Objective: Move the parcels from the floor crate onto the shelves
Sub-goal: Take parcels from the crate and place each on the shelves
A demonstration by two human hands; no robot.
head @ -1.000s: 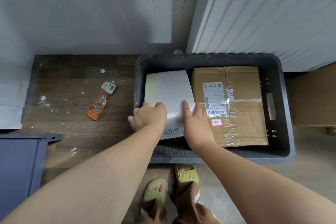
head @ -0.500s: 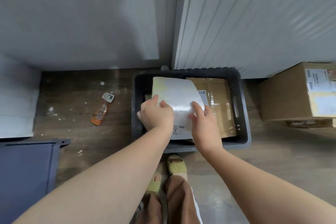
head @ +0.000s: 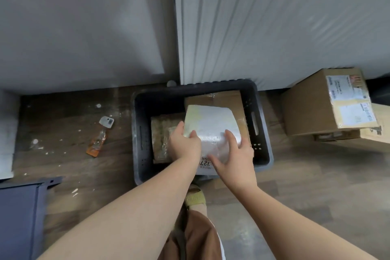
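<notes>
- While pinching the white parcel (head: pixel 211 124) by its near left edge, curls the left hand (head: pixel 183 145) round it, thumb up along the side, a fingertip over the top.
- Lays the right hand (head: pixel 234 158) flat on the parcel's near right part, fingers spread wide and fairly straight, thumb toward the printed end.
- Holds the parcel tilted above the dark crate (head: pixel 140 133), its near end overlapping the near rim.
- Inside the crate: a brown cardboard box (head: pixel 223 99) at the far right, a tape-wrapped brown parcel (head: pixel 161 133) at the left.
- On the wooden floor (head: pixel 63 112): an orange packet (head: pixel 96 143) left of the crate, stacked cardboard boxes (head: pixel 316 107) to its right.
</notes>
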